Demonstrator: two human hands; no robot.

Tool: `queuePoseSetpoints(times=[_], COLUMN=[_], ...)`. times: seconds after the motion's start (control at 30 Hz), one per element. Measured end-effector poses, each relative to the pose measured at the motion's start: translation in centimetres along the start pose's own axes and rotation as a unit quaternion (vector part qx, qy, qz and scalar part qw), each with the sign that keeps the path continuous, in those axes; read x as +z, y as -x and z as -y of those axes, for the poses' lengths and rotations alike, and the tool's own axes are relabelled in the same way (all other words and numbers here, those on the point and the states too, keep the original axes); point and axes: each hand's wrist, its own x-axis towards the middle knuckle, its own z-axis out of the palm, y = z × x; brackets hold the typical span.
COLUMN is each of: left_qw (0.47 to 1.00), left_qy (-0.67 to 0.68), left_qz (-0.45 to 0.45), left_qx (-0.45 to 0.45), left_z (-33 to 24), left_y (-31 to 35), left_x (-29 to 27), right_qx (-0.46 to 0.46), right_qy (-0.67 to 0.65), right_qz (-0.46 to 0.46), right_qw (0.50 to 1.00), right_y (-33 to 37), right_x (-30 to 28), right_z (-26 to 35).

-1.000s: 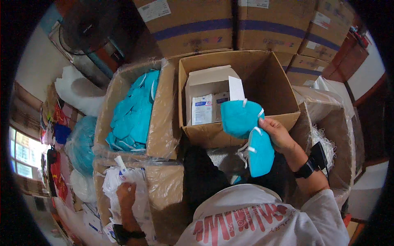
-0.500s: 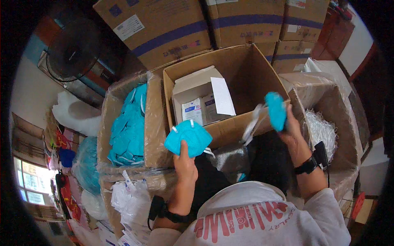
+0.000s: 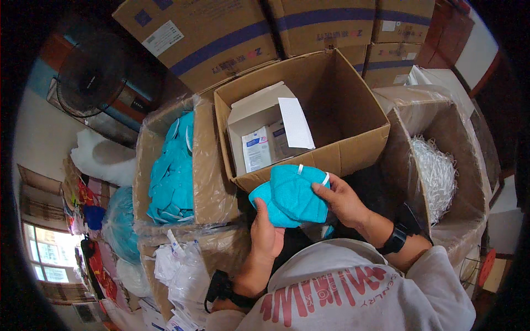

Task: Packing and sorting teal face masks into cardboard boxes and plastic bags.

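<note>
Two teal face masks overlap in front of my body, near the front edge of the open cardboard box [image 3: 353,155]. My left hand [image 3: 266,234] grips the left face mask [image 3: 262,199], with the thumb on top. From the right, my right hand [image 3: 341,199] pinches the other face mask [image 3: 301,193], which lies over the first and shows a white strap at its upper edge. Inside the cardboard box stands a small open white carton [image 3: 238,148] with flat printed packets [image 3: 256,151] in it.
At the left, a plastic-lined box [image 3: 212,165] holds many teal masks [image 3: 171,176]. Below it, another box contains white packets [image 3: 179,270]. A lined box [image 3: 406,160] at the right has a heap of white straps [image 3: 433,176]. Large cartons [image 3: 221,38] are stacked behind; a fan [image 3: 91,77] stands far left.
My hands have come together from apart. The right hand's mask has moved left and now lies over the left hand's mask. The view has shifted slightly.
</note>
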Motion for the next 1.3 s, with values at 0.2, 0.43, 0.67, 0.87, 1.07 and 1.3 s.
queuePoseSetpoints(times=[0.2, 0.43, 0.67, 0.87, 1.07, 1.3], left_qw=[1.0, 0.998, 0.997, 0.996, 0.995, 0.994], left_qy=[-0.01, -0.022, -0.004, -0.041, -0.062, -0.069], left_qz=[0.024, 0.055, 0.05, 0.066, 0.062, 0.067], left_qx=[0.013, 0.038, 0.057, 0.046, 0.04, 0.049], left_z=[1.3, 2.4, 2.8, 2.0, 2.5, 2.4], left_y=[0.2, 0.6, 0.5, 0.2, 0.3, 0.5], left_x=[-0.7, -0.9, -1.2, -1.8, -1.4, -1.0], right_qx=[-0.002, -0.007, 0.018, -0.03, -0.074, -0.061], right_qy=[0.097, 0.068, 0.051, 0.167, 0.181, 0.17], right_qz=[0.041, 0.028, 0.002, 0.076, 0.092, 0.086], right_qw=[0.994, 0.997, 0.999, 0.983, 0.976, 0.98], right_y=[0.5, 1.0, 1.4, 1.1, 0.7, 0.7], right_x=[-0.1, 0.7, 0.8, -0.7, -1.1, -1.1], right_z=[-1.2, -1.6, -1.9, -0.6, -0.8, -1.0])
